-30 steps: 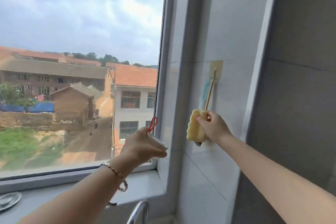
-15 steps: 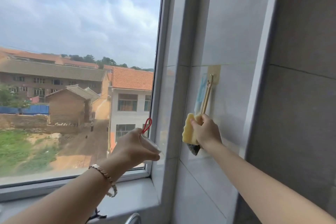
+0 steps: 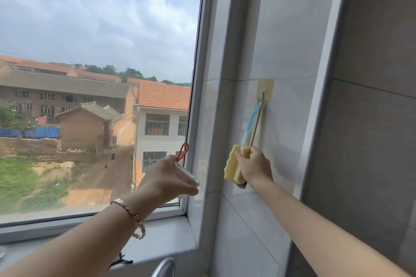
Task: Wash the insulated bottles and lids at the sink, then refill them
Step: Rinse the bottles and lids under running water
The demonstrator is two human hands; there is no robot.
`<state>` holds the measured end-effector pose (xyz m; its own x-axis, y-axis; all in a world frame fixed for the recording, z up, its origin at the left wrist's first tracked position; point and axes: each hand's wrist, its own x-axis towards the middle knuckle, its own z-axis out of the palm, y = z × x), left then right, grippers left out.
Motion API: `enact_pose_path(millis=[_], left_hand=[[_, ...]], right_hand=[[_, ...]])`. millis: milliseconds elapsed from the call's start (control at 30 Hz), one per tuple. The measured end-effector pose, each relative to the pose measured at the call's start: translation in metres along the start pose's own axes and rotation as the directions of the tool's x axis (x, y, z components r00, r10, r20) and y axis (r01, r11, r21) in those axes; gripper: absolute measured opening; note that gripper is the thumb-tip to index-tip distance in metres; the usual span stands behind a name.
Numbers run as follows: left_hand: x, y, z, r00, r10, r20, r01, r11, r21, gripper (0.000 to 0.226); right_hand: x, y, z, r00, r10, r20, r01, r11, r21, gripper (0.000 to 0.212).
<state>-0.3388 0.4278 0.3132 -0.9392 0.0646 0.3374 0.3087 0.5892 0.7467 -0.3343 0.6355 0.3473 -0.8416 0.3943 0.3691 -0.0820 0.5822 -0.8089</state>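
A: Two hands, both full. The right hand [image 3: 253, 167] is curled round the yellow sponge brush [image 3: 233, 167], its stick [image 3: 255, 128] reaching up to the hook [image 3: 262, 95] on the tiled wall [image 3: 283, 40].
B: The left hand [image 3: 165, 179]?
A: Closed round a clear lid [image 3: 188, 176] with a red loop [image 3: 182, 152], held before the window [image 3: 90, 29] — no bottles in view.
B: What could go wrong?
A: Pull at an angle and the stick may catch the hook — tearing it off the tile.

A window [image 3: 90, 29] above a white sill [image 3: 166, 240]; adhesive hook [image 3: 262, 94] on tiled wall [image 3: 292, 29].
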Motion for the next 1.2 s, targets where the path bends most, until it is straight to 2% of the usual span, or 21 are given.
enact_pose_path(millis=[133, 267, 367, 433, 600, 767, 833, 1000, 1200], left_hand=[[-0.024, 0.001, -0.005, 1.000, 0.025, 0.001, -0.024, 0.998, -0.052, 0.068], [-0.076, -0.019, -0.001, 0.997, 0.008, 0.082, 0.007, 0.985, -0.172, 0.079], [-0.124, -0.048, 0.008, 0.979, -0.062, 0.192, 0.101, 0.975, -0.199, 0.076], [-0.155, -0.071, 0.018, 0.961, -0.120, 0.251, 0.178, 0.959, -0.221, 0.071], [-0.225, -0.134, 0.052, 0.909, -0.258, 0.328, 0.347, 0.903, -0.252, 0.074], [-0.255, -0.185, 0.080, 0.851, -0.427, 0.304, 0.506, 0.822, -0.262, 0.069], [-0.257, -0.202, 0.086, 0.837, -0.463, 0.291, 0.534, 0.806, -0.255, 0.063], [-0.261, -0.230, 0.093, 0.833, -0.493, 0.251, 0.552, 0.772, -0.316, 0.067], [-0.264, -0.243, 0.100, 0.838, -0.473, 0.273, 0.544, 0.765, -0.345, 0.076]], right_hand=[[-0.015, 0.021, 0.008, 0.995, 0.080, 0.064, -0.088, 0.987, 0.133, 0.027], [-0.068, 0.066, 0.029, 0.934, 0.225, 0.278, -0.268, 0.954, 0.131, 0.047], [-0.127, 0.090, 0.043, 0.820, 0.247, 0.516, -0.356, 0.927, 0.122, 0.022], [-0.160, 0.105, 0.055, 0.722, 0.263, 0.640, -0.410, 0.908, 0.088, 0.013], [-0.227, 0.148, 0.103, 0.530, 0.297, 0.794, -0.491, 0.871, 0.001, 0.009], [-0.269, 0.178, 0.151, 0.406, 0.297, 0.864, -0.553, 0.833, -0.026, 0.021], [-0.278, 0.184, 0.166, 0.387, 0.292, 0.874, -0.592, 0.806, -0.007, 0.028], [-0.291, 0.197, 0.187, 0.381, 0.267, 0.885, -0.620, 0.784, 0.030, 0.032], [-0.294, 0.207, 0.187, 0.438, 0.221, 0.871, -0.640, 0.757, 0.130, 0.027]])
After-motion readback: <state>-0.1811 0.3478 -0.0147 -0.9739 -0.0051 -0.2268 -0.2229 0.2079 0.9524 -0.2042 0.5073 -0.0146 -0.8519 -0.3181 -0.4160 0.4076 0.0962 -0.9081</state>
